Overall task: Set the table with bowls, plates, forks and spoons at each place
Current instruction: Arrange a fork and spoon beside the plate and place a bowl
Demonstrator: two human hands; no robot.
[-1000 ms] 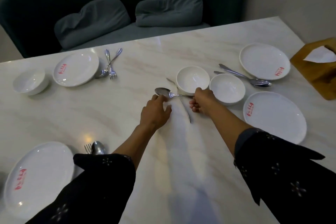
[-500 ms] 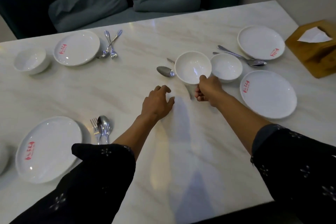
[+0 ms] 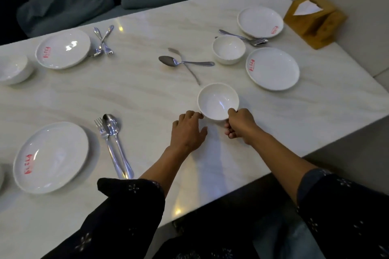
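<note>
- The right hand point(image 3: 240, 125) grips a white bowl point(image 3: 217, 100) by its near rim, thumb on the lip and fingers curled under — the bowl sits at the centre of the frame, near the table's front edge.
- The left hand point(image 3: 187, 130) lies just left of that bowl, palm down and fingers loosely spread, holding nothing; its fingertips reach the bowl's lower left side, though whether they touch is unclear.
- Above the bowl, a loose spoon point(image 3: 185, 62) and a second utensil point(image 3: 185, 65) lie crossed on the marble table point(image 3: 136, 94).
- Upper right of the frame: a second bowl point(image 3: 229, 49) stands between two plates — the nearer plate point(image 3: 272, 68) and the farther plate point(image 3: 260, 21) — with a fork and spoon pair point(image 3: 244, 38) beside it.
- A wooden tissue box point(image 3: 315, 20) sits at the far right edge.
- Upper left: a plate with red lettering point(image 3: 63, 48), crossed cutlery point(image 3: 103, 41) on its right, and a bowl point(image 3: 13, 69) at the frame's left edge.
- Lower left: another plate point(image 3: 51, 156) with a fork and spoon point(image 3: 113, 143) laid side by side on its right.
</note>
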